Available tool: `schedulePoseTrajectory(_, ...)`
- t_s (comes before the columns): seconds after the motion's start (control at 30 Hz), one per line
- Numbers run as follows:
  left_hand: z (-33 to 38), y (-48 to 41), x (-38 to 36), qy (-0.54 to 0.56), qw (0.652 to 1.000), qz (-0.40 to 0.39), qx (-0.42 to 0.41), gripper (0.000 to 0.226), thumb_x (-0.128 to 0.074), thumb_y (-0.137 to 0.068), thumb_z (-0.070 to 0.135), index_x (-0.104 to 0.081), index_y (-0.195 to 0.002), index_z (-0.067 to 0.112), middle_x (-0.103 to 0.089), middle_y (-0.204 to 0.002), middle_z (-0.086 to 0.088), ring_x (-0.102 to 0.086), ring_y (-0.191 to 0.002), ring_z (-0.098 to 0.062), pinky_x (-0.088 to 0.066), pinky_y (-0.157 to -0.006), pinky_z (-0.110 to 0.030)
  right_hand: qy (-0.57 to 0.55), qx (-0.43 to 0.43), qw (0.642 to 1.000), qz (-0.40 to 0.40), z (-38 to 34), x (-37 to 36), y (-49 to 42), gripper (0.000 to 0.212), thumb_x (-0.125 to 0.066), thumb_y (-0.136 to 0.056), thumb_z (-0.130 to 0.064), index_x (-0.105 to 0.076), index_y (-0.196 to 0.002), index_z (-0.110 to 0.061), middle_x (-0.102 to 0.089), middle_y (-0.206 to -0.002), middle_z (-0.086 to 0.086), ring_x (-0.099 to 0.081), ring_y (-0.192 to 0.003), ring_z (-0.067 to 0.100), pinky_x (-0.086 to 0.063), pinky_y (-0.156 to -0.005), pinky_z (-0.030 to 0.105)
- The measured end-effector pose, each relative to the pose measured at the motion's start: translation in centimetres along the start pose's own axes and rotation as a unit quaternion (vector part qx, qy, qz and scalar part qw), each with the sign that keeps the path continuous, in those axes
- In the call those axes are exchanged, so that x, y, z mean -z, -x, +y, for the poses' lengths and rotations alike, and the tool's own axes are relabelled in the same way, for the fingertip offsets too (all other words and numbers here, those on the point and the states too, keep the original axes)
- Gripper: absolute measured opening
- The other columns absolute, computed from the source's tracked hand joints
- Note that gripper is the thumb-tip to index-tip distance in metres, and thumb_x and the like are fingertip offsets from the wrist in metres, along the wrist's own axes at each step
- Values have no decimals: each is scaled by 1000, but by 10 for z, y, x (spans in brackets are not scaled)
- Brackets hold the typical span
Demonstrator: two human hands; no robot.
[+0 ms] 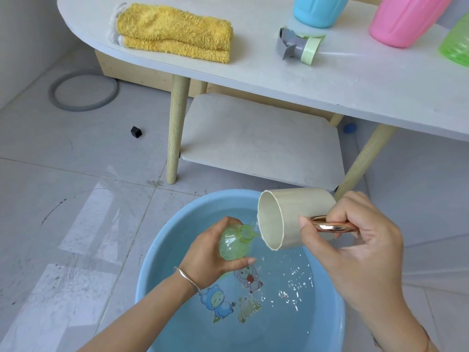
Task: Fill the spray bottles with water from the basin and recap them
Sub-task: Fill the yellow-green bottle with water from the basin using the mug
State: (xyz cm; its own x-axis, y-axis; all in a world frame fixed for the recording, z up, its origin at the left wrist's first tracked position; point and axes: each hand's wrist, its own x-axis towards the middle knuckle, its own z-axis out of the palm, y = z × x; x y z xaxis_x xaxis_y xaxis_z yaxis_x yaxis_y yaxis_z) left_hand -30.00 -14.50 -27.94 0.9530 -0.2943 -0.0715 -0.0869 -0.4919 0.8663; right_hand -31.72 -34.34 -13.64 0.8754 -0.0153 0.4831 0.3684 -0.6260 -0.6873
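Observation:
A light blue basin holding water stands on the floor below me. My left hand grips a small green bottle over the water, its uncapped neck pointing right. My right hand holds a cream cup by its rose-gold handle, tipped so its rim meets the bottle's mouth; water runs from it and splashes into the basin. A grey spray head with a pale green collar lies on the white table.
On the table sit a folded yellow towel, a blue bottle, a pink bottle and a green bottle at the right edge. The table's wooden legs and lower shelf stand just beyond the basin. A grey ring lies on the floor.

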Motion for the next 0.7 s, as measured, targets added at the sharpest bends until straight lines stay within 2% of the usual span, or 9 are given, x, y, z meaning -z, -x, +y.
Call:
schedulePoseTrajectory(0.13, 0, -1, -1, 1, 1000, 0, 2, 65, -68, -62, 73, -48, -112, 37, -59, -107, 26, -58, -103, 0, -49, -90, -31, 10, 18, 1000, -2, -3, -1, 0, 39, -68, -74, -26, -35, -56, -16, -35, -58, -10, -38, -62, 12, -29, -58, 19)
schedulePoseTrajectory(0.43, 1, -1, -3, 1, 1000, 1, -1, 63, -69, -61, 72, -46, -110, 39, -59, -107, 25, -58, -102, 0, -49, -89, -31, 36, 59, 998, -6, -7, -7, 2, 39, -67, -75, -25, -35, -55, -14, -38, -56, -3, -36, -61, 14, -30, -60, 23)
schedulePoseTrajectory(0.7, 1, 0, -2, 4, 1000, -3, 0, 65, -69, -62, 72, -47, -112, 37, -59, -108, 25, -58, -103, 1, -49, -90, -31, 30, 55, 998, -5, -6, -8, 3, 39, -68, -75, -25, -37, -55, -12, -39, -56, -1, -37, -60, 17, -31, -59, 25)
